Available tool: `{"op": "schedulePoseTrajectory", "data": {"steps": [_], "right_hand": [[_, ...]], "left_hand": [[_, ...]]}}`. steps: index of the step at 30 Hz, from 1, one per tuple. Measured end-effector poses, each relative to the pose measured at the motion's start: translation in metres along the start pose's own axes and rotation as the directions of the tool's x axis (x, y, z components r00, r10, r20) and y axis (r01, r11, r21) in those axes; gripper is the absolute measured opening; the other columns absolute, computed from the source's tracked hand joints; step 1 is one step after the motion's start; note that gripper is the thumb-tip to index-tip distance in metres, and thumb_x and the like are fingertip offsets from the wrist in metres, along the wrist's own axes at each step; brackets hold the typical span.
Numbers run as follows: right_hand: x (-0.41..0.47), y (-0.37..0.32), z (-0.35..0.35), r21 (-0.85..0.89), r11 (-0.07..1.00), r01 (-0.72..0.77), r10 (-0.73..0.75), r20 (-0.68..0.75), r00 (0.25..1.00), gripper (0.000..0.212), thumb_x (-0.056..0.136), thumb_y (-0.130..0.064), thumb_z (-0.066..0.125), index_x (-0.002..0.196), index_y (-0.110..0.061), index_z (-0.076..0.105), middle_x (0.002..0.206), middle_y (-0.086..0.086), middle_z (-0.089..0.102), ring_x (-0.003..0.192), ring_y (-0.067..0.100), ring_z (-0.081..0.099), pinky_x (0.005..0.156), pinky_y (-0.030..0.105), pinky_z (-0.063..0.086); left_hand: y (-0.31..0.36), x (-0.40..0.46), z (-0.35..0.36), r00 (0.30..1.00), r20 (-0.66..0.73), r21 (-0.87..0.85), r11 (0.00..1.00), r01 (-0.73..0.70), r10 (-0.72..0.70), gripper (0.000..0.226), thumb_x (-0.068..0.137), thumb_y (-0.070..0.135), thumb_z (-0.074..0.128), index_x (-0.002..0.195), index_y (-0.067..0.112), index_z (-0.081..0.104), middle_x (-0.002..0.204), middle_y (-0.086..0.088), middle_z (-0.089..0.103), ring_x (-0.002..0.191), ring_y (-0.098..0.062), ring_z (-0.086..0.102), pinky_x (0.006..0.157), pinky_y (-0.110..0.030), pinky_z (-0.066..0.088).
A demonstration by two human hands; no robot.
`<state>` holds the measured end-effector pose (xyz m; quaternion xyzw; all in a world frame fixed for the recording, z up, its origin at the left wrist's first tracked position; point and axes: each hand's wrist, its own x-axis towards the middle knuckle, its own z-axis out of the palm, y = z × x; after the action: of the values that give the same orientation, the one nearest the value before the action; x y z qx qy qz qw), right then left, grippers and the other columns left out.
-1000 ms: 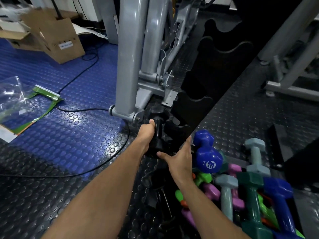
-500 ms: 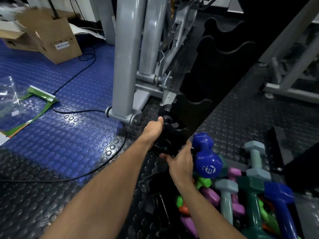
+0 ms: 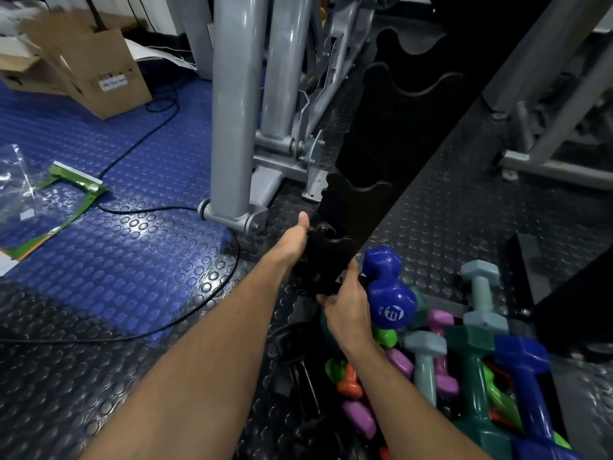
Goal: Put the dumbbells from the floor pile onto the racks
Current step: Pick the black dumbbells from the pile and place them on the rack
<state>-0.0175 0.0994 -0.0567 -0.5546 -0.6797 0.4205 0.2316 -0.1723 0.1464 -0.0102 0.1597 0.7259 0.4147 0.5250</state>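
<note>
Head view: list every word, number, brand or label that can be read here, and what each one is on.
White round logo with small digits beside it, on the end of the blue dumbbell: too distorted to read with confidence.
White sticker with dark print, on the cardboard box: too blurred to read.
Green and white packaging on the blue floor: no readable text.
Nothing else shows text.

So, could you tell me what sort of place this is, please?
Most likely a small gym or workout room: a pile of coloured dumbbells, a black dumbbell rack, grey exercise-machine frames and studded rubber flooring.
</note>
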Motion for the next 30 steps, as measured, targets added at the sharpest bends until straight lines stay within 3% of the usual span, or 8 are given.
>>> {"op": "schedulePoseTrajectory", "data": {"steps": [5, 7, 10, 12, 17, 22, 25, 30], "right_hand": [[-0.005, -0.006, -0.004, 0.001, 1.000, -0.002, 0.002, -0.004, 1.000, 0.097, 0.088, -0.006, 0.076, 0.162, -0.027, 0.016, 0.139, -0.002, 0.064, 0.128, 0.017, 0.063, 0.108, 0.045, 0.054], [-0.007, -0.008, -0.005, 0.004, 1.000, -0.001, 0.001, -0.002, 1.000, 0.098, 0.088, -0.008, 0.077, 0.162, -0.027, 0.017, 0.142, -0.002, 0.061, 0.130, 0.017, 0.061, 0.109, 0.046, 0.053], [-0.011, -0.012, -0.009, -0.005, 1.000, -0.001, 0.001, 0.002, 1.000, 0.095, 0.088, -0.013, 0.078, 0.161, -0.026, 0.020, 0.144, -0.004, 0.059, 0.131, 0.017, 0.060, 0.110, 0.046, 0.052], [-0.014, -0.014, -0.013, -0.010, 1.000, 0.008, -0.008, 0.002, 1.000, 0.094, 0.088, -0.015, 0.079, 0.161, -0.026, 0.022, 0.145, -0.004, 0.058, 0.132, 0.016, 0.060, 0.110, 0.045, 0.052], [-0.021, -0.019, -0.021, -0.008, 1.000, 0.030, -0.030, 0.006, 1.000, 0.082, 0.088, -0.016, 0.078, 0.154, -0.030, 0.032, 0.141, -0.007, 0.059, 0.130, 0.014, 0.060, 0.109, 0.044, 0.053], [-0.033, -0.028, -0.035, -0.040, 0.999, 0.023, -0.021, 0.044, 0.999, 0.079, 0.093, -0.021, 0.073, 0.160, -0.027, 0.030, 0.154, -0.005, 0.051, 0.138, 0.015, 0.054, 0.114, 0.044, 0.048], [-0.045, -0.033, -0.047, -0.086, 0.996, 0.014, -0.007, 0.085, 0.996, 0.070, 0.098, -0.022, 0.069, 0.159, -0.023, 0.035, 0.156, -0.004, 0.049, 0.139, 0.015, 0.052, 0.116, 0.041, 0.047], [-0.064, -0.034, -0.063, -0.132, 0.990, 0.038, -0.028, 0.076, 0.997, 0.041, 0.100, -0.020, 0.064, 0.140, -0.022, 0.057, 0.131, -0.007, 0.063, 0.112, 0.009, 0.064, 0.097, 0.030, 0.055]], "left_hand": [[-0.018, -0.002, -0.002, 0.997, -0.053, 0.012, 0.999, -0.053, 0.054, 0.102, 0.080, 0.087, 0.025, 0.140, 0.012, 0.062, 0.137, -0.014, 0.065, 0.127, -0.031, 0.061, 0.115, -0.050, 0.042], [-0.026, -0.002, -0.005, 0.995, -0.082, -0.008, 0.998, -0.065, 0.064, 0.103, 0.073, 0.091, 0.030, 0.129, 0.014, 0.069, 0.132, -0.012, 0.069, 0.123, -0.029, 0.064, 0.113, -0.049, 0.044], [-0.033, -0.016, -0.007, 0.987, -0.109, -0.009, 0.993, -0.121, 0.119, 0.070, 0.097, 0.074, 0.031, 0.094, 0.020, 0.075, 0.109, -0.010, 0.075, 0.108, -0.028, 0.068, 0.107, -0.045, 0.048], [-0.037, -0.024, -0.008, 0.982, -0.122, -0.023, 0.988, -0.150, 0.146, 0.066, 0.101, 0.070, 0.030, 0.090, 0.021, 0.074, 0.104, -0.008, 0.075, 0.107, -0.028, 0.069, 0.106, -0.048, 0.048], [-0.049, -0.034, -0.011, 0.971, -0.159, 0.030, 0.984, -0.177, 0.180, 0.093, 0.068, 0.092, 0.031, 0.112, 0.024, 0.076, 0.116, -0.006, 0.075, 0.114, -0.028, 0.068, 0.108, -0.053, 0.047], [-0.058, -0.070, -0.008, 0.936, -0.241, 0.229, 0.952, -0.202, 0.256, 0.067, 0.105, 0.063, 0.032, 0.134, 0.012, 0.065, 0.130, -0.011, 0.066, 0.125, -0.031, 0.059, 0.110, -0.048, 0.044], [-0.074, -0.084, -0.011, 0.941, -0.232, 0.263, 0.947, -0.182, 0.245, 0.064, 0.106, 0.060, 0.034, 0.133, 0.009, 0.064, 0.127, -0.015, 0.067, 0.121, -0.033, 0.060, 0.106, -0.047, 0.046], [-0.103, -0.094, -0.014, 0.966, -0.195, 0.332, 0.938, -0.098, 0.170, 0.061, 0.098, 0.065, 0.051, 0.126, 0.012, 0.063, 0.120, -0.011, 0.068, 0.114, -0.031, 0.063, 0.098, -0.038, 0.048]]}}
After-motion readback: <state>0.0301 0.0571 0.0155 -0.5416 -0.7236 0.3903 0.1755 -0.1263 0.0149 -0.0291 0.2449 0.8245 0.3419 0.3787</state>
